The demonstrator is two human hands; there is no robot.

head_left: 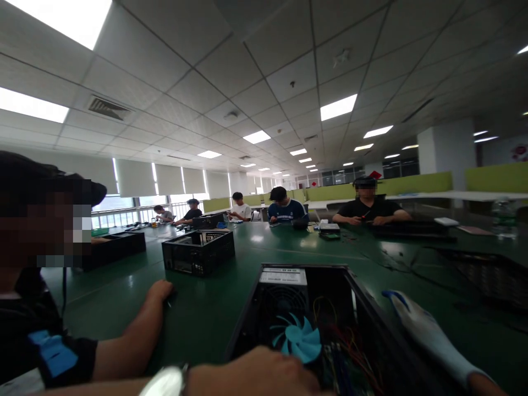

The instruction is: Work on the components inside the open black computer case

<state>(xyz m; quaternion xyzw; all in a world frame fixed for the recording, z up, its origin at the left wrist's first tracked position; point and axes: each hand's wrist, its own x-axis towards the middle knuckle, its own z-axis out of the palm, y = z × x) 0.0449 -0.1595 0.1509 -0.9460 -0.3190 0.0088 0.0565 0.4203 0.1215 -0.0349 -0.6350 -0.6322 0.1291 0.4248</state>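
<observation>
A black open computer case (243, 324) sits in front of me on the green table. Inside are a labelled power supply (284, 278), a light-blue fan (299, 338) and red and yellow wires (350, 341). My bare left hand (256, 374), with a watch (165, 382) on its wrist, reaches across the near part of the case, just below the fan. Its fingertips are cut off or hidden at the bottom edge. My right hand (421, 327), in a white glove with blue fingertips, lies along the right outer side of the case, fingers stretched out and holding nothing visible.
A co-worker sits close at left, a hand (160, 291) on the green table (198, 308). Another black case (198, 253) stands beyond. A black panel (490, 272) and cables lie at right, near a plastic bottle (504, 217). Several people sit along the far side.
</observation>
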